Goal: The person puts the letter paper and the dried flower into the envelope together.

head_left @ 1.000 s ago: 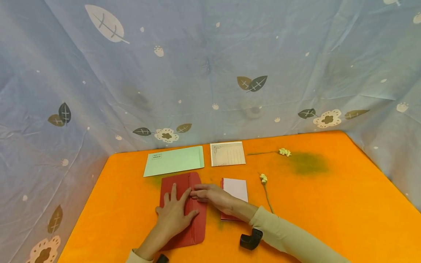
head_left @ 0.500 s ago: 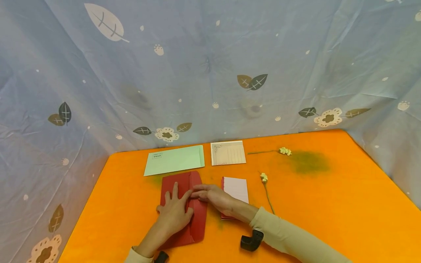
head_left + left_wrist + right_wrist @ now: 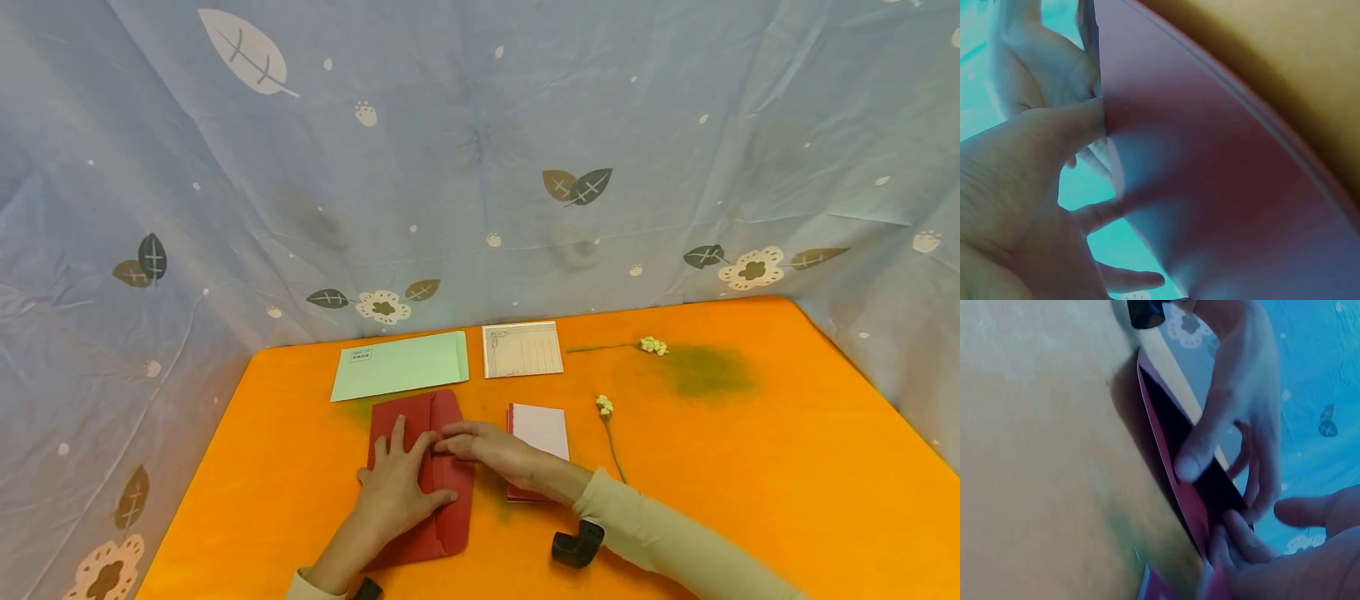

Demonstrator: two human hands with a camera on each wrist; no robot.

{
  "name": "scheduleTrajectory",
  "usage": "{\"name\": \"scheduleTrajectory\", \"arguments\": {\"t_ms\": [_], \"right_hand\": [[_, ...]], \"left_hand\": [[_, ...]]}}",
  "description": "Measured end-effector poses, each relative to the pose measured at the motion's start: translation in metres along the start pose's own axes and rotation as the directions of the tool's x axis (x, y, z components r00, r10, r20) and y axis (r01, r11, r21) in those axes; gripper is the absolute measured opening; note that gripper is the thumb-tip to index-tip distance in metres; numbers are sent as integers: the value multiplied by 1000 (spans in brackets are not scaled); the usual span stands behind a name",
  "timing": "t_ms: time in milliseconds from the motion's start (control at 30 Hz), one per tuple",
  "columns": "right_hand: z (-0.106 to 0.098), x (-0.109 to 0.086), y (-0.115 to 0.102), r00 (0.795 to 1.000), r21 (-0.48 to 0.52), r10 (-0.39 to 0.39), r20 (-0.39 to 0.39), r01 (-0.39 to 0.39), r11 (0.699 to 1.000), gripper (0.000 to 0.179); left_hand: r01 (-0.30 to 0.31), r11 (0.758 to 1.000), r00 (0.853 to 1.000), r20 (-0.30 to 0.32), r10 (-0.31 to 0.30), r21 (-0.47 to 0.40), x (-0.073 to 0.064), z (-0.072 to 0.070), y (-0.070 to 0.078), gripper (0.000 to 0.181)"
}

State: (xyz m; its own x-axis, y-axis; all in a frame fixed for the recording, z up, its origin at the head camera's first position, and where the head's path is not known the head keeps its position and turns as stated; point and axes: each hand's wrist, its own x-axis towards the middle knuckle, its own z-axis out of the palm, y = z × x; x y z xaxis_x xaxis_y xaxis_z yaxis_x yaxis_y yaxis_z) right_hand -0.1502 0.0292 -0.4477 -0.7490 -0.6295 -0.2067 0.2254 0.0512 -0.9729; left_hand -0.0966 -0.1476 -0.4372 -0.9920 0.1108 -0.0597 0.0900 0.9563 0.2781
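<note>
A red paper envelope (image 3: 401,408) lies on the orange table, its flap (image 3: 452,525) toward the right. In the head view my left hand (image 3: 393,492) rests on the envelope with spread fingers, thumb stretched over the flap side. From the right, my right hand (image 3: 498,452) reaches in with straight fingers, their tips at the envelope's mouth. The right wrist view shows that mouth gaping, its dark inside (image 3: 1169,415) visible. There the left thumb (image 3: 1190,467) overlaps the opening, while the right fingers (image 3: 1235,540) touch its lower end, the right thumb standing apart.
Behind the red envelope lies a pale green envelope (image 3: 405,367), beside a lined cream card (image 3: 522,350). A white-topped stack of red-edged cards (image 3: 542,429) sits partly under the right forearm. Two yellow flower sprigs (image 3: 652,346) lie at right. A patterned cloth (image 3: 480,167) hangs behind the table.
The left thumb drew in toward the palm, then stretched out again over the flap side. The right hand and the envelope stay nearly in place.
</note>
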Motion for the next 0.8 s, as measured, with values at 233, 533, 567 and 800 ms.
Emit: {"name": "scheduleTrajectory", "arguments": {"t_ms": [233, 533, 567, 800], "right_hand": [[-14, 0, 2, 993, 77, -24, 114, 16, 997, 40], [-19, -10, 9, 984, 135, -56, 166, 34, 990, 41], [-20, -10, 9, 984, 138, -58, 167, 35, 990, 41], [-23, -14, 5, 987, 137, -41, 157, 19, 990, 40]], "left_hand": [[-1, 1000, 1000, -16, 1, -1, 0, 2, 0, 82], [-1, 1000, 1000, -21, 1, 0, 0, 2, 0, 82], [0, 1000, 1000, -21, 0, 1, 0, 2, 0, 82], [-7, 1000, 1000, -29, 8, 3, 0, 2, 0, 82]]}}
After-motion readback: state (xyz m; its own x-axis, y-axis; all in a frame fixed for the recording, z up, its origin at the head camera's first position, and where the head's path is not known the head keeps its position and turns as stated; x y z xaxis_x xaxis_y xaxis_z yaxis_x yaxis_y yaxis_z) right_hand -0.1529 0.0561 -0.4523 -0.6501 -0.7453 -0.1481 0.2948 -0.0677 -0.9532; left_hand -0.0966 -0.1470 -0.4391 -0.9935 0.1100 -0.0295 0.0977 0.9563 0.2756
